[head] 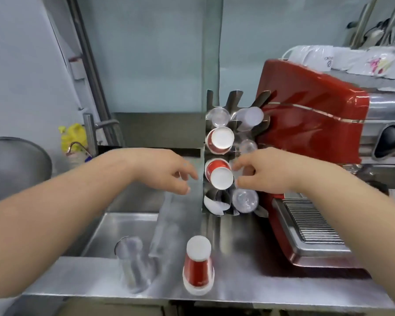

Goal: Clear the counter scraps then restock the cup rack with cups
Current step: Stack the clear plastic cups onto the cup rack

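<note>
Stainless counter (237,281) runs under both my arms. My right hand (262,174) pinches at the red cup stack (218,173) in the cup rack (205,156); my left hand (169,172) hovers spread, empty. Below my wrists, a spare red stack (198,265) stands loose; I judge an elbow could topple it.

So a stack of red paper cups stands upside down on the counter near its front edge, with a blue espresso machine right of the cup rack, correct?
Not quite: in the head view the espresso machine is red, not blue. The rest holds: the stack of red paper cups stands upside down near the counter's front edge, and the machine is right of the cup rack.
</note>
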{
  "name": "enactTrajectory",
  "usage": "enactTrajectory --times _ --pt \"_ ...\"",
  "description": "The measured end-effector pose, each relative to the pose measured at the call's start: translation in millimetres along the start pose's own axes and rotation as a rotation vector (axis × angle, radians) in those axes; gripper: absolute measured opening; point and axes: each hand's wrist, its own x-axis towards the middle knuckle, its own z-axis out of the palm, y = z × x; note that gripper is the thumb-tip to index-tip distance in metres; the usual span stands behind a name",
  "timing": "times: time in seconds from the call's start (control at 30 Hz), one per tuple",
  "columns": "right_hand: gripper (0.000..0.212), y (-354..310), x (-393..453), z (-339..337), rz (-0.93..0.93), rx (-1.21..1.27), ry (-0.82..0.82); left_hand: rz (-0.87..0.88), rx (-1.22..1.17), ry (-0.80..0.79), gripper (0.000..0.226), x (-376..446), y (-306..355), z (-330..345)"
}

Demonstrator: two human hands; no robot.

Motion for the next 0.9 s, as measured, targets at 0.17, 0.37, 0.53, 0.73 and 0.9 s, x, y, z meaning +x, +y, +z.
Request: enactTrajectory --times 0.17,0.37,0.53,0.73,0.9 --pt "0.036 -2.9 -12.5 77.6 -0.037 0.071 -0.069 0.007 -0.036 0.015 0.054 -3.7 6.6 76.5" --pt "0.06 -16.1 -26.5 155.6 -0.009 0.244 -0.071 -0.06 -0.222 0.078 0.071 4.6 12.4 170.6" --pt "0.058 -23.8 -32.4 207.3 0.084 0.374 -0.032 -0.094 -0.511 0.184 0.068 10.0 7.4 215.9" --pt "0.05 -27.8 -22.5 239.7 0.144 0.4 -0.024 -0.151 -0.721 0.189 0.06 21.0 6.0 254.1" --pt "0.057 -32.4 -7.6 253.9 0.219 0.498 -0.027 -0.148 -0.776 0.14 0.062 35.8 4.9 274.8"
